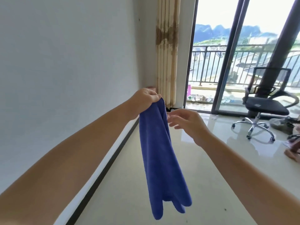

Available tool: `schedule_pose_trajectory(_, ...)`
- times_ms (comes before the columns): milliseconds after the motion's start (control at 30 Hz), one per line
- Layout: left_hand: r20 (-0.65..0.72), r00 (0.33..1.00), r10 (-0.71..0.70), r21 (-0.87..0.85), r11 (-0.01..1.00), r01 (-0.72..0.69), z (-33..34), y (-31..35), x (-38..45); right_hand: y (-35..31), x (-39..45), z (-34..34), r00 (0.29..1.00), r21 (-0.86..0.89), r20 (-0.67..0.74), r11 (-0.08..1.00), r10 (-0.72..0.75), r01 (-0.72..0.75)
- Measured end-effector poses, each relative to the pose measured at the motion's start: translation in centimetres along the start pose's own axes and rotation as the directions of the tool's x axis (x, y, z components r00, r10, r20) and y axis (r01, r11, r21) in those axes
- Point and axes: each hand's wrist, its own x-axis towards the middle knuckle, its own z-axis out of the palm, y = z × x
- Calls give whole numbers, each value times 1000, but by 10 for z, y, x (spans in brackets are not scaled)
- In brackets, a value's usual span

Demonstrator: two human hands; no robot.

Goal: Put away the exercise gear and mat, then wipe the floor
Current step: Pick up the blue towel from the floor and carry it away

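Blue cloth [162, 151]: hangs in the air in front of the wall [65, 54], pinched at its top corner by the left hand [144, 99], fingers [154, 96] curled tight together on the bunched edge. Drapes straight down in long soft folds, lower end split into loose lobes well clear of the floor [129, 192]. Looks light, limp and plush, probably microfibre; should not slip from a pinch, but will swing and fold on itself rather than hold any shape. Best taken at a second corner or along the top hem just below the left fingers, so as to spread it flat before wiping.

Right of the cloth, right hand [186, 122]: holds nothing, fingers [174, 119] spread and relaxed, tips just beside the cloth's right edge. Cannot tell whether a fingertip brushes the fabric.

Edges and room, left to right of the fingers: white wall close on the left, with a dark skirting strip [103, 169] running along its foot, a hard limit for any wiping stroke on that side. Behind the left fingers, curtain [167, 54] down to the floor in the corner. Beyond the right fingers, glass sliding door [227, 62] with balcony railing [219, 65] outside. Far right, office chair [266, 101] on castors, and some unclear items at the frame's right edge. Below both hands, glossy pale floor, open and unobstructed between skirting and chair; likely slick when wet.
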Motion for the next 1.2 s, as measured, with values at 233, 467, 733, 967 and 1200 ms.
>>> schedule_pose_trajectory(233, 60, 998, 37, -75, 997, -33, -2, -2, 223, 48, 218, -29, 995, -93, -86, 995, -41, 33)
schedule_pose_trajectory(467, 29, 1000, 11, -76, 997, -9, -27, -8, 421, 70, 422, -81, 991, 107, -128, 994, 24, -10)
schedule_pose_trajectory(733, -10, 1000, 16, 116, 993, -15, -44, -41, 634, 135, 673, -121, 958, 362, 73, 888, 277, -284)
schedule_pose_trajectory(967, -259, 922, 289, 407, 898, -167, -81, -56, 825, 147, 887, -133, 984, -19, 127, 992, -123, 127)
schedule_pose_trajectory(1200, -220, 813, 539, 783, 595, -182, -137, -101, 1029, 166, 1095, -114, 820, -352, 152, 745, -552, 567)
